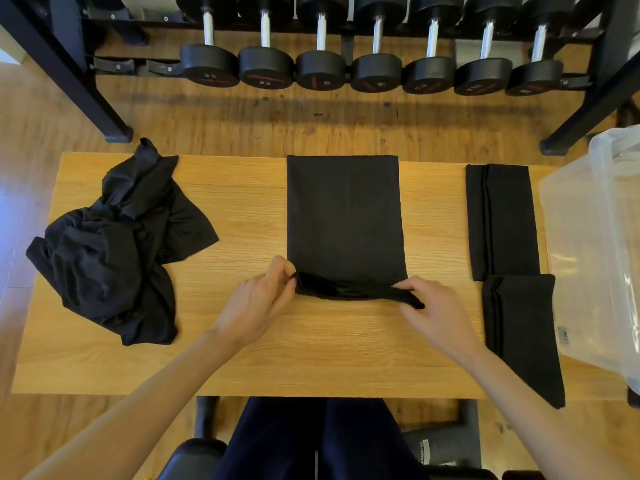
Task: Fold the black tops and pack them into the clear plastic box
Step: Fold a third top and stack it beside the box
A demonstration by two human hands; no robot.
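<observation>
We have both hands at the near edge of the black top (pixel 346 216), which lies flat on the desk (pixel 242 341) as a long folded rectangle stretching away from our fingers. Our left hand (pixel 258 299) pinches the near left corner of its rolled-up hem between thumb and curled fingers; our right hand (pixel 434 311) pinches the near right corner the same way, so the hem sags in a lifted band between the two hands.

Well to the left of our left hand sits a crumpled heap of black tops (pixel 114 244). Just right of our right hand lie two folded tops, one farther (pixel 502 220) and one nearer (pixel 523 334), end to end. Beyond them, at the desk's right edge, stands the clear plastic box (pixel 595 244).

Past the desk, a rack of dumbbells (pixel 374 71) lines the floor.
</observation>
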